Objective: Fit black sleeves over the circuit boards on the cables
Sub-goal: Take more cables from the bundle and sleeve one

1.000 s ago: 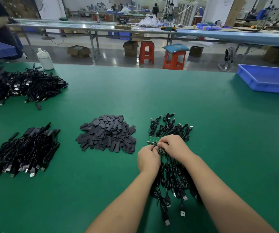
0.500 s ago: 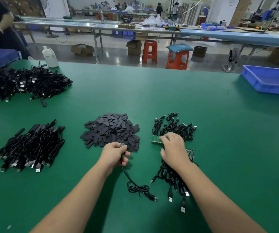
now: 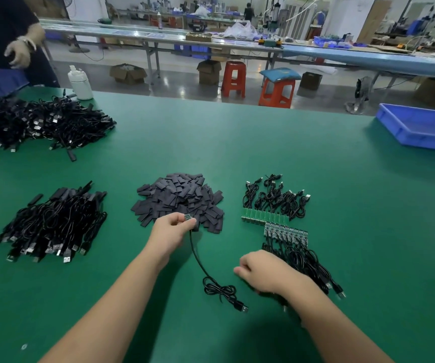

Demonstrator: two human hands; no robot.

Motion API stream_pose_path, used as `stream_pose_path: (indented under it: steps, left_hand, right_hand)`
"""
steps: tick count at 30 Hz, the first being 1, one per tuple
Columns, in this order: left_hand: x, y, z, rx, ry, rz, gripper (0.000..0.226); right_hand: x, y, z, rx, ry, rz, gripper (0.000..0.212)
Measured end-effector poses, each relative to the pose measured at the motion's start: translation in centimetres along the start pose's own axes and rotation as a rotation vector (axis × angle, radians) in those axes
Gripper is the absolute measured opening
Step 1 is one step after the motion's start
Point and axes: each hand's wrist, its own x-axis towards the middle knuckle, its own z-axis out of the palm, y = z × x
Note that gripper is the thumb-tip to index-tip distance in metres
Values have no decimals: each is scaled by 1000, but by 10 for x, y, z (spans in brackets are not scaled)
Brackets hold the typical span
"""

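Note:
My left hand [image 3: 173,229] pinches the small circuit board [image 3: 187,216] at the end of one black cable [image 3: 220,288], right at the near edge of the heap of flat black sleeves [image 3: 179,197]. The cable trails toward me on the green mat and ends in a USB plug [image 3: 244,308]. My right hand [image 3: 261,273] is blurred, fingers loosely curled, holding nothing I can see, at the near left of a cable bundle [image 3: 303,260]. Two rows of bare circuit boards [image 3: 263,218] lie beyond it.
A pile of cables with sleeves fitted [image 3: 54,224] lies at the left, and a larger cable heap [image 3: 35,124] sits at the far left by a white bottle [image 3: 80,82]. A blue tray [image 3: 421,127] stands far right. Another person's gloved hand [image 3: 18,52] is at the table's far left corner.
My left hand pulled one cable out of the bundle and carried its board leftward to the sleeve heap. My right hand lifted off the boards and drew back toward me.

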Motion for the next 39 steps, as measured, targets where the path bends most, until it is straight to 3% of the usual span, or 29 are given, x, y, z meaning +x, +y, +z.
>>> stream_pose_path:
  steps: [2,4,6,9,14,20,23,29,34,39]
  left_hand:
    - [-3,3,3,28,-67,23,26]
    - [-6,6,9,12,-164,43,22]
    - [-8,7,14,-4,-250,57,16]
    - [-5,7,18,94,-222,73,25]
    - [4,1,15,168,-126,18,40]
    - [12,-10,15,311,-107,32,31]
    - [19,-15,16,423,-81,51,33]
    - [40,-24,11,620,287,143,23]
    - [51,-27,16,788,266,44,24]
    - [51,-25,18,762,283,69,9]
  right_hand:
    - [4,-7,-7,133,92,24,43]
    - [13,-20,-10,527,172,67,41]
    - [22,-39,-10,988,118,85,38]
    - [34,-56,-2,1243,82,25,28]
    - [47,-53,13,1161,201,63,18]
    - [60,-49,25,1122,268,137,16]
    - [63,-47,28,1158,300,136,28]
    - [65,-40,33,1109,273,134,28]
    - [67,-38,36,1072,250,137,28]
    - [68,-36,37,1067,241,140,26]
